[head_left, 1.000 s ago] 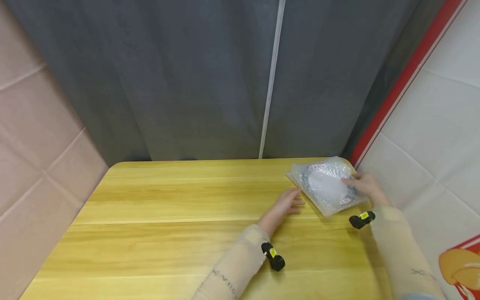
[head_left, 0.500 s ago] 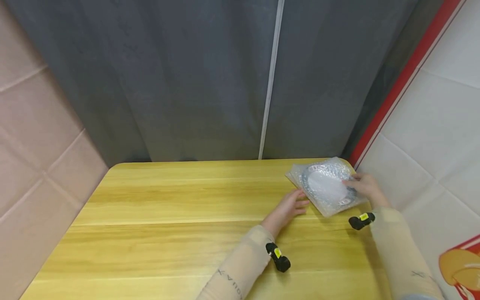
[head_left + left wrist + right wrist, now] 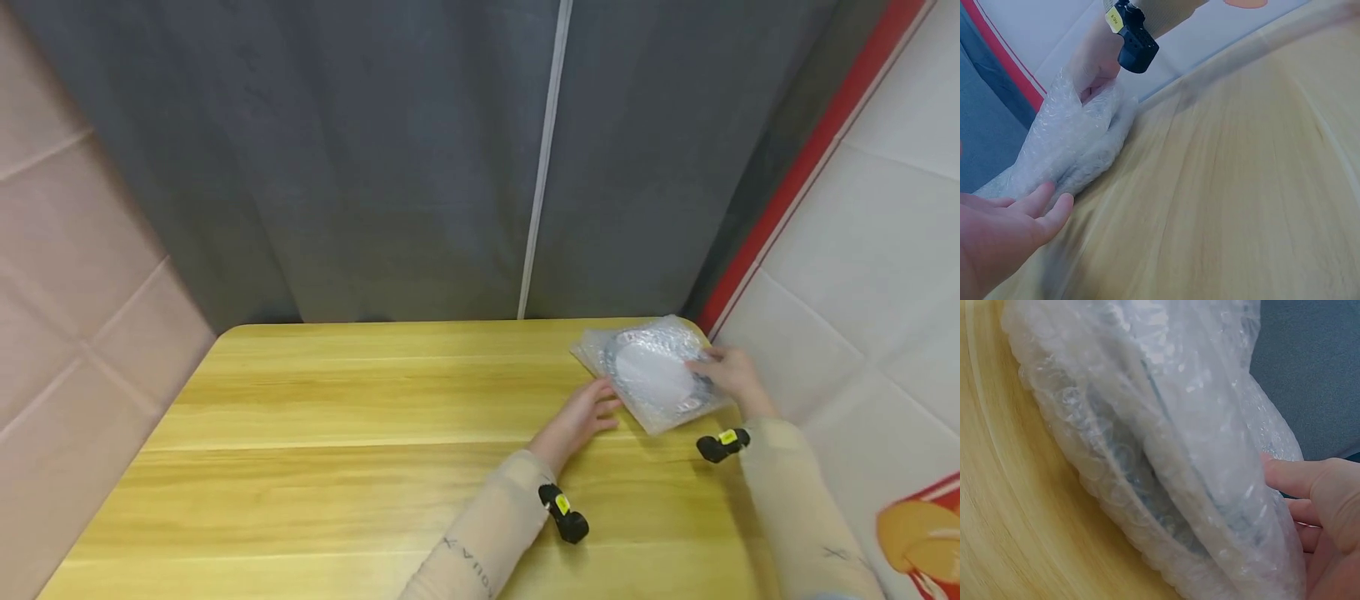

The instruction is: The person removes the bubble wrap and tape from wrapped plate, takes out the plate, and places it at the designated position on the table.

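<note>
A round plate with a white middle and a patterned rim (image 3: 652, 375), sealed in clear bubble wrap, lies at the table's back right corner. Beneath it shows a second bubble-wrapped layer (image 3: 1129, 481), with a dark gap between the two at the side. My right hand (image 3: 737, 382) grips the right edge of the upper package; in the right wrist view its thumb (image 3: 1294, 475) presses on top and the other fingers curl below. At the left edge is my left hand (image 3: 579, 417), its fingers loosely extended with the fingertips (image 3: 1054, 212) right at the wrap.
The wooden table (image 3: 337, 467) extends to the left and front. A dark grey curtain (image 3: 375, 167) hangs behind it. A white panel with a red border (image 3: 862, 292) stands close on the right, and a pale pink panel (image 3: 75, 292) on the left.
My left hand has moved a little right and forward, up to the left edge of the wrapped plate. The right hand and the package have hardly moved.
</note>
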### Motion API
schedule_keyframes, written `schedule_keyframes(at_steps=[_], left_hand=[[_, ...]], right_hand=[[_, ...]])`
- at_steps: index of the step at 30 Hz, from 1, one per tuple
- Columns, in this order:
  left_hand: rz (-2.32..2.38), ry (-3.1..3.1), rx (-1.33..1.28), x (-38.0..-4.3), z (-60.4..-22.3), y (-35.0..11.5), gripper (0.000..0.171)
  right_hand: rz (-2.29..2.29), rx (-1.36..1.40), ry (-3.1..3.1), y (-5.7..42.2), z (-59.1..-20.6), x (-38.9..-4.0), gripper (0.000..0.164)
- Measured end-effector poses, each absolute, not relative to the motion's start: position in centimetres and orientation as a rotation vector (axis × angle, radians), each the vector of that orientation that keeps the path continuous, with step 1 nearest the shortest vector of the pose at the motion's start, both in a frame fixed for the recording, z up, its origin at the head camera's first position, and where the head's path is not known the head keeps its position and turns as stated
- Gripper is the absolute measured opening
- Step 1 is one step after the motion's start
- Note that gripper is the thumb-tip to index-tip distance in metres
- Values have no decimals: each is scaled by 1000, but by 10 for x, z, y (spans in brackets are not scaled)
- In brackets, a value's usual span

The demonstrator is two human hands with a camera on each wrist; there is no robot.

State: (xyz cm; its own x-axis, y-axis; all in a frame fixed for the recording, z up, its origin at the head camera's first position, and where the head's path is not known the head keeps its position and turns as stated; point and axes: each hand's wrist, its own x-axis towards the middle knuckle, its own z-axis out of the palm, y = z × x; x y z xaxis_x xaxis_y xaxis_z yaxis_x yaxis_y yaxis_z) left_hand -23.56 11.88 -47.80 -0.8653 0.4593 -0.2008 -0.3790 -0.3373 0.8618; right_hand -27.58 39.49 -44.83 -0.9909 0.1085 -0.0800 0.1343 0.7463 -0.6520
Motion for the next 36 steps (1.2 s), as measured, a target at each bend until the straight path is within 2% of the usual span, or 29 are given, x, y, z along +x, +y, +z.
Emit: schedule_keyframes(at_steps=[16, 30, 36], left_hand=[[2232, 1380, 127, -234, -474, 122, 62], [2256, 1354, 143, -234, -469, 119, 63], [2262, 1336, 173, -235, -469, 112, 58]], right_hand=[[-1127, 231, 2940, 396, -447, -272, 68], [-1122, 243, 2957, 390, -437, -268, 70], [-1100, 138, 3061, 387, -436, -266, 67]])
